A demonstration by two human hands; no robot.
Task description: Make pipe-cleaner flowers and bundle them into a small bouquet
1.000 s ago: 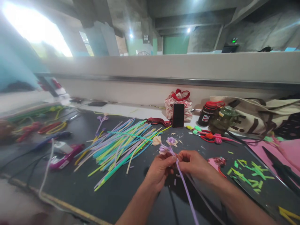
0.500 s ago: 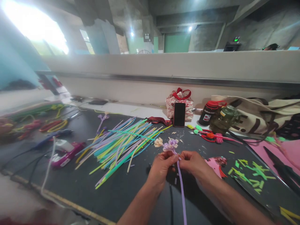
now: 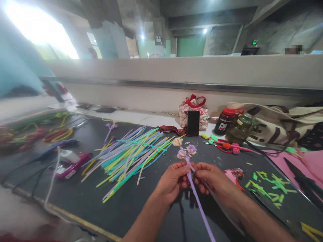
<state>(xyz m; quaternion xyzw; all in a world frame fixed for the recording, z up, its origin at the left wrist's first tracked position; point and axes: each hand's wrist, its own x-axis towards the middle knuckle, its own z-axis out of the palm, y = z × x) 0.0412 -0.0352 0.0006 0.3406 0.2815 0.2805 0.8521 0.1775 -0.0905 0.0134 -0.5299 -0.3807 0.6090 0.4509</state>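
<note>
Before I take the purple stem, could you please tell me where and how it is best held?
I would lightly pinch the purple stem on its lower length, coming from the near side. That part slants down toward the camera, slim and bare of blooms, while higher up the left hand pinches it and the right hand crowds it.

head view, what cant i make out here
Purple stem: lower end cut off by the head view's bottom edge.
Its pinched part: hidden in head view by the left hand.
Black bottle: label print too small in head view.
Red bundle, far left: blurred in head view.
</note>
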